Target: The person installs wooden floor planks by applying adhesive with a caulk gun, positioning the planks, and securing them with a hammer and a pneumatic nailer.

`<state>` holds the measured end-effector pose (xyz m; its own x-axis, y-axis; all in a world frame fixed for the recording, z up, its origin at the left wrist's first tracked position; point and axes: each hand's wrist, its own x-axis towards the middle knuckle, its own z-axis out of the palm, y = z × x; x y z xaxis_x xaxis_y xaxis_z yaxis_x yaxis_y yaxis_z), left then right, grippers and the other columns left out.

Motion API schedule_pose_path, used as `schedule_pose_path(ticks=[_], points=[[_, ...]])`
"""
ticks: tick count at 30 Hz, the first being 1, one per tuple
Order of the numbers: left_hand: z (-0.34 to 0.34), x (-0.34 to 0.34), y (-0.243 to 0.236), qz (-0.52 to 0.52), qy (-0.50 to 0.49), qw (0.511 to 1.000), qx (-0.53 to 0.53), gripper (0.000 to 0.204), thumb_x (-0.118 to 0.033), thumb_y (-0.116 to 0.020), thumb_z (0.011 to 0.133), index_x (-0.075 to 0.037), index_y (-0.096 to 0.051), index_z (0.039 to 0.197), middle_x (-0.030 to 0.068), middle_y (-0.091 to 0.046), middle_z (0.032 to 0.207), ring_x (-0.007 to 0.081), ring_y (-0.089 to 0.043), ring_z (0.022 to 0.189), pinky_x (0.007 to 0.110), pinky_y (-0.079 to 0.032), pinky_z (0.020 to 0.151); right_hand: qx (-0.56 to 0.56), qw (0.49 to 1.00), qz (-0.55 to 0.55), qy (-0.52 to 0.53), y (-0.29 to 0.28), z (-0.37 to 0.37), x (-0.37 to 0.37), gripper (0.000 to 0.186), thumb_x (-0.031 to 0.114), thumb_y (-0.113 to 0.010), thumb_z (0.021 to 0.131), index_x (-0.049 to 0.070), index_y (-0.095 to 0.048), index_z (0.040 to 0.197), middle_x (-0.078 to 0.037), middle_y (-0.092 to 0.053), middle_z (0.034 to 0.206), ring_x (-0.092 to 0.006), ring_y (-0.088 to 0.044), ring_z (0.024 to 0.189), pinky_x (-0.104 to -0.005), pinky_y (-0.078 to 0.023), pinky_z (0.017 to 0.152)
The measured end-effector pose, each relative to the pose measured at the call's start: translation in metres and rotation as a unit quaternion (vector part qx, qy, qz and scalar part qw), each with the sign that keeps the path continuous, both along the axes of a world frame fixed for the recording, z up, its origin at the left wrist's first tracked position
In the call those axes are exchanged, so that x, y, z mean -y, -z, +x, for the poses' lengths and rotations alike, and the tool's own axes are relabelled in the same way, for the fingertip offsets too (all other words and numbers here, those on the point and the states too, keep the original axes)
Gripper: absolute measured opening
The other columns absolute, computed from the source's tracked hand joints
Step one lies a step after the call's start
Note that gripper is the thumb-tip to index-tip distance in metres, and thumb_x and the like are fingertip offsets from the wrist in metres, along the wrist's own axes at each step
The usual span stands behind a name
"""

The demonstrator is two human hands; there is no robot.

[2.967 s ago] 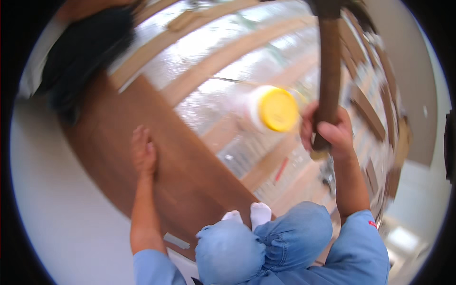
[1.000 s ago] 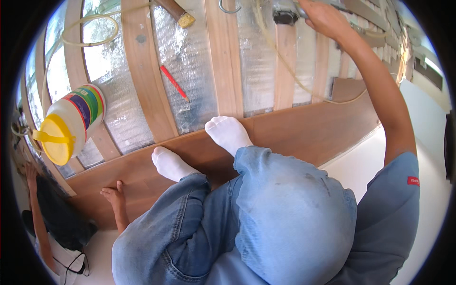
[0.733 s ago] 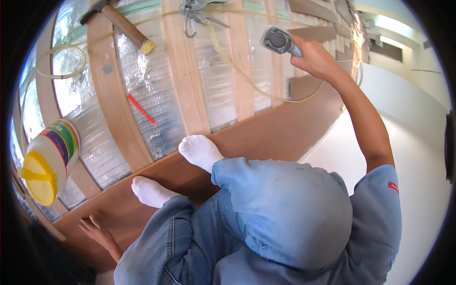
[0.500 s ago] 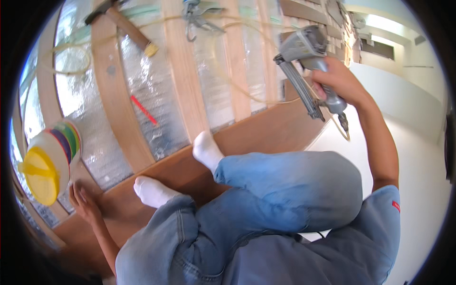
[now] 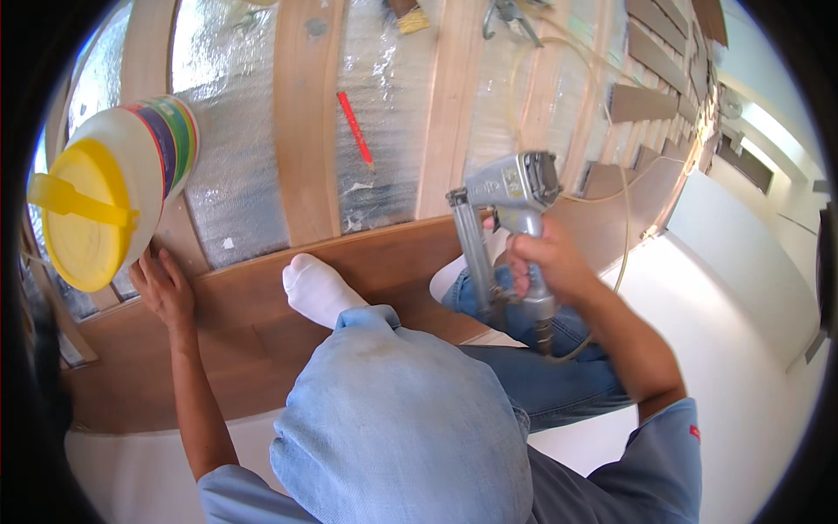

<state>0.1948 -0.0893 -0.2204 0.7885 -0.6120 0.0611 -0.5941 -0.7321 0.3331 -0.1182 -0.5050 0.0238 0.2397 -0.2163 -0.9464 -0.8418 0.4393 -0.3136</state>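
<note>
Pale battens (image 5: 305, 131) cross silvery foil (image 5: 231, 175) beyond a brown plank (image 5: 249, 336). At nine o'clock, the left hand (image 5: 166, 293) rests unclenched on the plank's edge, beside a yellow-lidded jug (image 5: 131, 166). A red pencil (image 5: 353, 127) (tapered end toward the plank) lies at eleven. At two, the right hand (image 5: 554, 262) grips a grey nail gun (image 5: 515, 185).

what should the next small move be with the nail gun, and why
Probably lower the nail gun toward the far edge of the brown plank, well clear of the left hand. The right hand grips it by the handle, seemingly above the plank, while the left hand lies at that edge, near the wooden strips.
</note>
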Motion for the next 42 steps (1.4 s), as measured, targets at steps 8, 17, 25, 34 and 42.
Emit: schedule_pose_path(ticks=[8,17,25,34,42], points=[[0.001,0.005,0.001,0.014,0.019,1.0,0.014,0.036,-0.014,-0.063,0.101,0.002,-0.059,0.134,0.0257,-0.059,0.125,0.0455,-0.056,0.114,0.051,-0.046,0.099,-0.051,0.981,0.083,0.167,0.053,-0.047,-0.026,0.039,0.008,-0.053,0.091,-0.005,-0.056,0.128,-0.005,-0.052,0.061,-0.0166,-0.054,0.047,-0.0344,-0.049,0.048],[0.001,0.01,-0.003,-0.01,0.032,0.999,0.04,0.036,-0.015,-0.06,0.102,-0.001,-0.061,0.135,0.0217,-0.06,0.126,0.0409,-0.058,0.114,0.049,-0.047,0.099,-0.073,0.981,0.107,0.141,0.067,-0.047,-0.018,0.035,0.01,-0.056,0.089,-0.005,-0.059,0.12,-0.005,-0.052,0.059,-0.0166,-0.055,0.046,-0.035,-0.05,0.046],[-0.004,0.015,-0.008,0.017,0.019,0.999,0.029,0.034,-0.013,-0.059,0.101,-0.001,-0.061,0.133,0.0206,-0.06,0.126,0.0401,-0.058,0.116,0.049,-0.047,0.101,-0.105,0.988,0.096,0.061,0.068,-0.033,-0.009,0.03,0.014,-0.058,0.09,-0.003,-0.06,0.114,-0.003,-0.051,0.058,-0.0149,-0.054,0.046,-0.0344,-0.05,0.045],[-0.006,0.012,-0.007,0.019,0.014,1.0,0.02,0.036,-0.013,-0.06,0.101,-0.002,-0.06,0.135,0.0209,-0.059,0.128,0.0402,-0.056,0.12,0.048,-0.046,0.104,-0.102,0.99,0.077,0.066,0.067,-0.049,0.004,0.019,0.015,-0.059,0.092,-0.001,-0.061,0.102,-0.003,-0.05,0.057,-0.0141,-0.053,0.045,-0.0334,-0.049,0.045],[-0.006,0.01,-0.003,0.014,0.02,0.999,0.033,0.036,-0.013,-0.06,0.101,-0.002,-0.06,0.135,0.0205,-0.058,0.129,0.0402,-0.056,0.121,0.047,-0.045,0.104,-0.108,0.988,0.078,0.083,0.067,-0.054,0.012,0.017,0.015,-0.062,0.093,0.003,-0.059,0.082,-0.004,-0.054,0.058,-0.0151,-0.055,0.046,-0.0343,-0.05,0.046]])
